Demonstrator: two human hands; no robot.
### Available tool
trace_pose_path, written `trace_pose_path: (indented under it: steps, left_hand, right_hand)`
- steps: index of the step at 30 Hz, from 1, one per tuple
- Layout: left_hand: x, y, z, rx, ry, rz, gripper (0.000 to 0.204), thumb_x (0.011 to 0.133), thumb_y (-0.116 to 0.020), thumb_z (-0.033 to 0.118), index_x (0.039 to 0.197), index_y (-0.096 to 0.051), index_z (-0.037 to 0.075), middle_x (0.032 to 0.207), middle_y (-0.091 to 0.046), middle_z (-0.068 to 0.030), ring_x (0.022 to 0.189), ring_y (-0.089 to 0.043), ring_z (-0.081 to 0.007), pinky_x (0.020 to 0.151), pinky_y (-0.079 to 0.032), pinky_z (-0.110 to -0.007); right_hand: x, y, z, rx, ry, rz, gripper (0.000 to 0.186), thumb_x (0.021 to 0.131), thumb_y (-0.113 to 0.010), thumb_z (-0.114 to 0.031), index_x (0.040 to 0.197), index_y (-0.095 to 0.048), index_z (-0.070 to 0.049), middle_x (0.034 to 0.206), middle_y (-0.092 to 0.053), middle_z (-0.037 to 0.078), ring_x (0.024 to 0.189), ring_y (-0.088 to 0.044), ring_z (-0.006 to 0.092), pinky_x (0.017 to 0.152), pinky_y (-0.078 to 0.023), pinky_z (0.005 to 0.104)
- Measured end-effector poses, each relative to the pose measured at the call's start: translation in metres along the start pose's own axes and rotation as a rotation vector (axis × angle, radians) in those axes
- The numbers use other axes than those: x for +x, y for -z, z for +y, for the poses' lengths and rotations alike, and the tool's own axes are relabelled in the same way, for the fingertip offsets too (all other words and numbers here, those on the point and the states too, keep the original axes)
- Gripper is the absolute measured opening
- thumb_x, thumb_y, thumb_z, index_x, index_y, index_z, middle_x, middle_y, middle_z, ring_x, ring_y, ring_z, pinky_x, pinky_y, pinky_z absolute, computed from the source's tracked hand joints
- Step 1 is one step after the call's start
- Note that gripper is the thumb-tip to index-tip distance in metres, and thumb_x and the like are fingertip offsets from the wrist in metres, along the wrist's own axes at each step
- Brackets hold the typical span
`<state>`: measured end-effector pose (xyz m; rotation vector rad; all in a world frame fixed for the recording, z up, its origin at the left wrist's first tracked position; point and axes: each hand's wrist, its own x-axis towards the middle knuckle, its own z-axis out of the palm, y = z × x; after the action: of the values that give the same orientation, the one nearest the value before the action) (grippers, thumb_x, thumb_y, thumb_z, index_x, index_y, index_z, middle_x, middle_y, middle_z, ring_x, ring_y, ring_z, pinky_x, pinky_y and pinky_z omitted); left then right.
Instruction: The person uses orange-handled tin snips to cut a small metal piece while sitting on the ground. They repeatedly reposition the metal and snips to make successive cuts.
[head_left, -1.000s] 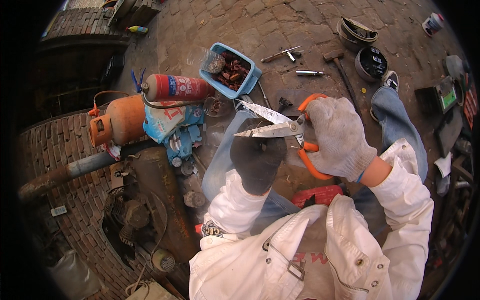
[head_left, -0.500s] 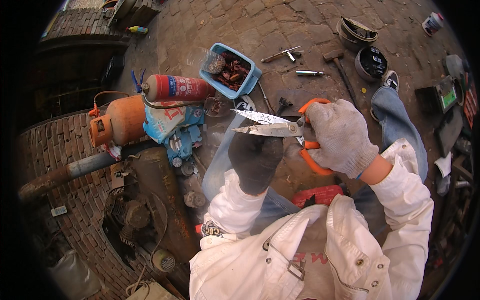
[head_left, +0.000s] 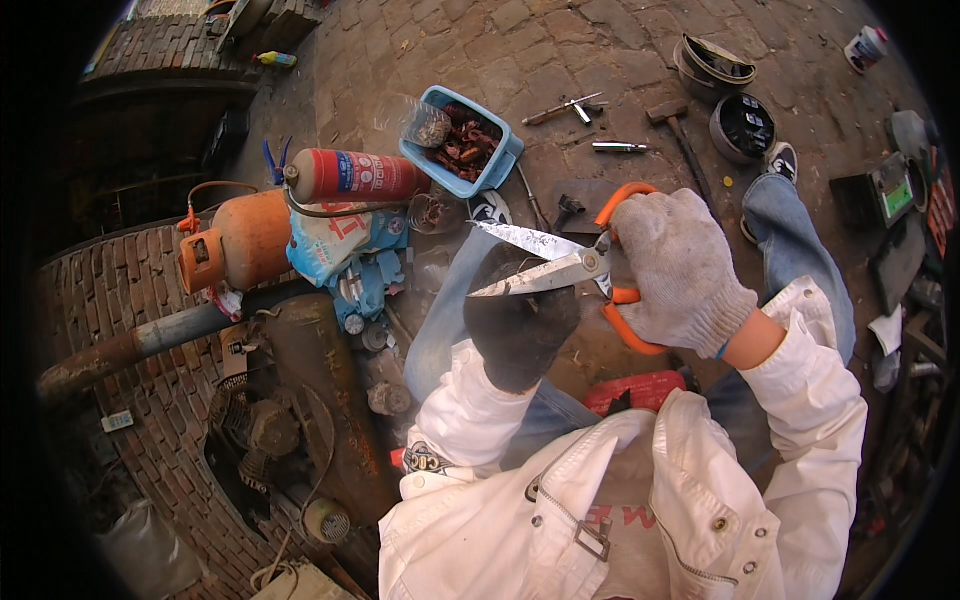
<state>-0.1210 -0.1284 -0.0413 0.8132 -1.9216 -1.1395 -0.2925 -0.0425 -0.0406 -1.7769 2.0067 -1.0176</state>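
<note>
My right hand (head_left: 672, 270), in a grey knit glove, grips the orange-handled scissors (head_left: 592, 262), whose two silver blades stand apart and point left. The upper blade is speckled. My left hand (head_left: 515, 325), in a black glove, is closed just beneath the lower blade and partly covered by it; I cannot make out what it holds, if anything. Both hands are held above my spread legs (head_left: 800, 255). A red object (head_left: 638, 390) lies below them, by my jacket.
On the left are a fire extinguisher (head_left: 355, 176), orange gas cylinder (head_left: 255, 240) and rusty tank (head_left: 325, 370). Ahead are a blue tub (head_left: 510, 150) of scraps, a hammer (head_left: 682, 145) and two bowls (head_left: 732, 135). A black box (head_left: 860, 200) sits at the right.
The scissors and both hands have shifted only slightly; the blades sit a little lower and to the right than half a second ago. My right hand keeps its hold.
</note>
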Motion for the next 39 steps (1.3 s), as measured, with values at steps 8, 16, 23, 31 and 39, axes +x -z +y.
trace_pose_path:
  steps: [8, 16, 23, 31, 39]
  left_hand:
    - [-0.005, 0.009, -0.006, 0.024, 0.061, -0.076, 0.018, 0.076, -0.069, 0.005, 0.093, -0.069, 0.000, 0.091, -0.067, -0.0103, 0.080, -0.066, -0.0232, 0.071, -0.050, -0.031]
    - [-0.003, 0.007, 0.002, 0.047, -0.013, -0.069, 0.020, 0.083, -0.070, 0.010, 0.099, -0.067, 0.000, 0.094, -0.068, -0.0082, 0.084, -0.066, -0.0200, 0.075, -0.051, -0.030]
    - [-0.001, 0.020, -0.010, -0.424, 0.164, -0.107, 0.042, 0.089, -0.066, 0.005, 0.127, -0.054, -0.006, 0.107, -0.068, -0.0151, 0.093, -0.068, -0.0224, 0.085, -0.057, -0.038]
    - [-0.001, 0.012, -0.006, 0.057, -0.090, -0.070, 0.024, 0.086, -0.068, 0.006, 0.108, -0.062, -0.002, 0.097, -0.068, -0.0127, 0.087, -0.067, -0.0240, 0.079, -0.054, -0.036]
    - [0.001, 0.009, -0.006, -0.060, -0.021, -0.032, 0.017, 0.085, -0.069, 0.009, 0.099, -0.067, -0.001, 0.096, -0.069, -0.0115, 0.088, -0.067, -0.0237, 0.080, -0.053, -0.034]
  right_hand:
    - [-0.002, 0.001, -0.001, 0.003, 0.012, -0.025, 0.046, 0.063, -0.078, -0.026, 0.101, -0.059, -0.009, 0.090, -0.065, 0.014, 0.078, -0.060, 0.0365, 0.073, -0.048, 0.0448]
    - [-0.001, 0.004, -0.003, 0.018, -0.012, -0.079, 0.044, 0.065, -0.076, -0.028, 0.101, -0.059, -0.009, 0.090, -0.065, 0.015, 0.079, -0.060, 0.0372, 0.075, -0.048, 0.0446]
    - [0.000, 0.007, -0.003, -0.012, -0.006, -0.122, 0.043, 0.064, -0.077, -0.030, 0.097, -0.060, -0.007, 0.085, -0.066, 0.012, 0.077, -0.062, 0.0324, 0.072, -0.048, 0.0417]
    - [0.001, 0.009, 0.000, -0.030, 0.064, -0.010, 0.047, 0.061, -0.080, -0.030, 0.097, -0.059, -0.007, 0.088, -0.066, 0.011, 0.079, -0.062, 0.0311, 0.069, -0.046, 0.0413]
    - [0.001, 0.006, 0.001, 0.037, 0.064, -0.024, 0.050, 0.060, -0.081, -0.029, 0.100, -0.059, -0.008, 0.088, -0.065, 0.012, 0.080, -0.062, 0.0323, 0.074, -0.045, 0.0415]
